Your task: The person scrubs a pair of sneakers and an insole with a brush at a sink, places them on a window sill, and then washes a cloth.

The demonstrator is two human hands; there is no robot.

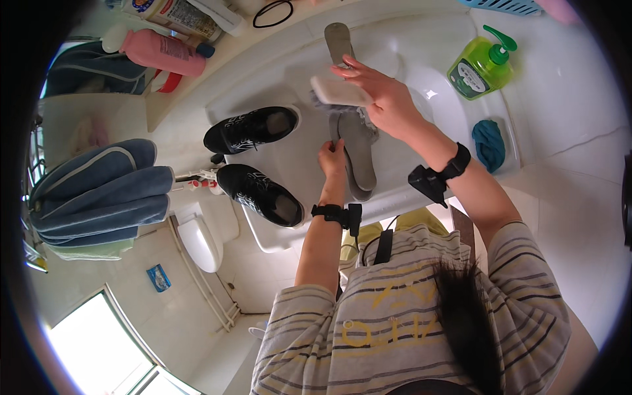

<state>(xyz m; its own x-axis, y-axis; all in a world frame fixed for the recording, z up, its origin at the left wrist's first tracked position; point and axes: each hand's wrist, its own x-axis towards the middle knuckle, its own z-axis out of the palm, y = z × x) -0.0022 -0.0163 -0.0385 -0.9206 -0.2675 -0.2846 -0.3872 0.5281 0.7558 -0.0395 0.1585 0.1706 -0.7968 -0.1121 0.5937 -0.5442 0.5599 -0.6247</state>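
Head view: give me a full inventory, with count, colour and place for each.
Grey insoles: count unclear, grey, overlapping in the sink
Brush: 1, pale with grey bristles, over the insoles
Shoes: 2, black with white soles, sink's left side
Sink: 1, white, centre
Pump bottle: 1, green, right rim
Cloth: 1, teal, below pump bottle
Pink bottle: 1, pink, upper left
Basket: 1, blue, top right edge
Towels: count unclear, blue-grey, hanging left
Toilet: 1, white, lower left
Window: 1, bright white, bottom left
Wristbands: 2, black, on both forearms
Left hand: 1, bare, gripping an insole
Right hand: 1, bare, holding the brush
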